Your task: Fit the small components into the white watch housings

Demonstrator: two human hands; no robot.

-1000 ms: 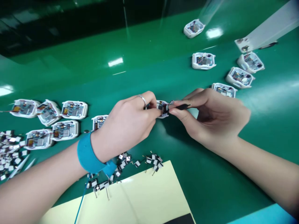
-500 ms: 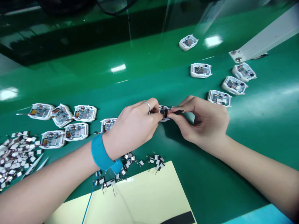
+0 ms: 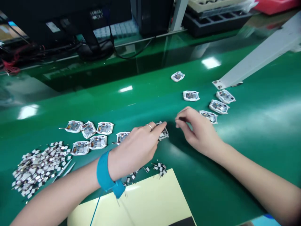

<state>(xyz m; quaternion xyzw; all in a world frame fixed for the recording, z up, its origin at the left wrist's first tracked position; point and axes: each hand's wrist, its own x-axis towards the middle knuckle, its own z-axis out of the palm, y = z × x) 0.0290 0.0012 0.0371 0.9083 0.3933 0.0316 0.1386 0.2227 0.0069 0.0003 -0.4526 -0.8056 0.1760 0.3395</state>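
Head view: white casing sits under fingers of left hand; can't tell if pinched. Right hand curled, fingertips bunched, casing near but not touching; contents unclear.

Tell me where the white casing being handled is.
In the head view, the white casing is just right of centre on the green table, partly hidden under the left hand's fingers, with the right hand to its right.

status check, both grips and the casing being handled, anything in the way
Left grip on white casing, hiding part of it. Right grip curled, apart from casing, contents unclear. Loose parts by yellow sheet, none seen between grips.
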